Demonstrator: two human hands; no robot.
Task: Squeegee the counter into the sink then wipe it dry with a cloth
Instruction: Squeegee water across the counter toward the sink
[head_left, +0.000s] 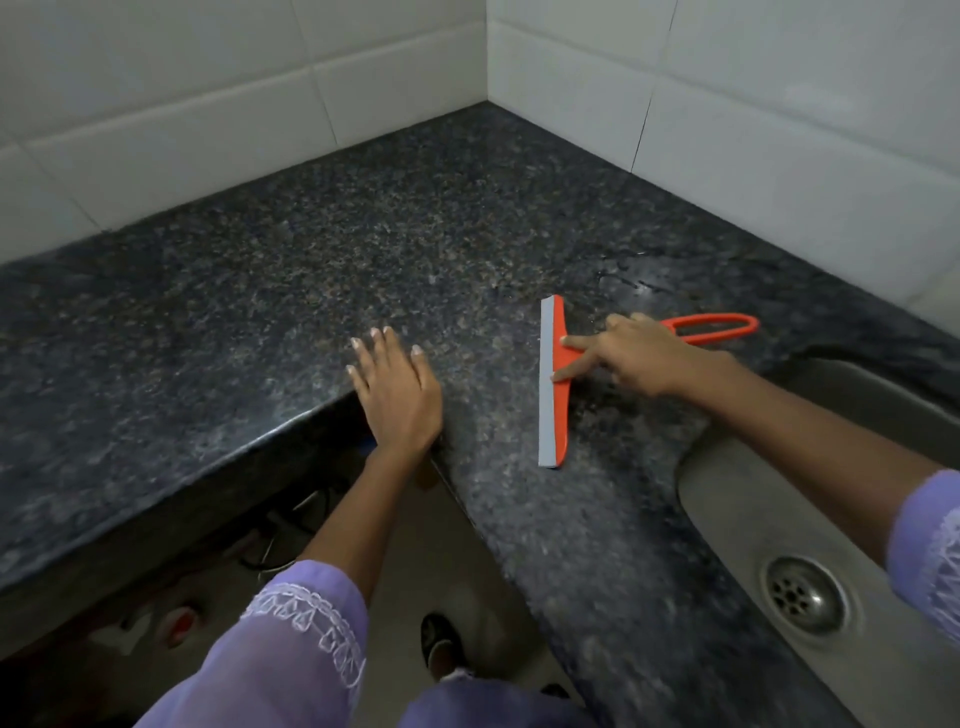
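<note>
Squeegee (555, 384): flat on counter (260, 291), left of sink (779, 509); blade runs near-far.
Right hand (639, 358): nearer; two fingers spread, pressing its head, handle beneath palm.
Left hand (397, 395): flat, open, on counter edge.

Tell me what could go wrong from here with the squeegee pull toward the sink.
1. The right hand presses the orange squeegee with spread fingertips, not gripping the loop handle; the blade may skid or tilt and leave streaks.
2. Water glistens on the counter behind the blade near the tiled wall; this stroke may miss it.
3. No cloth is in view, so drying could stall.
</note>
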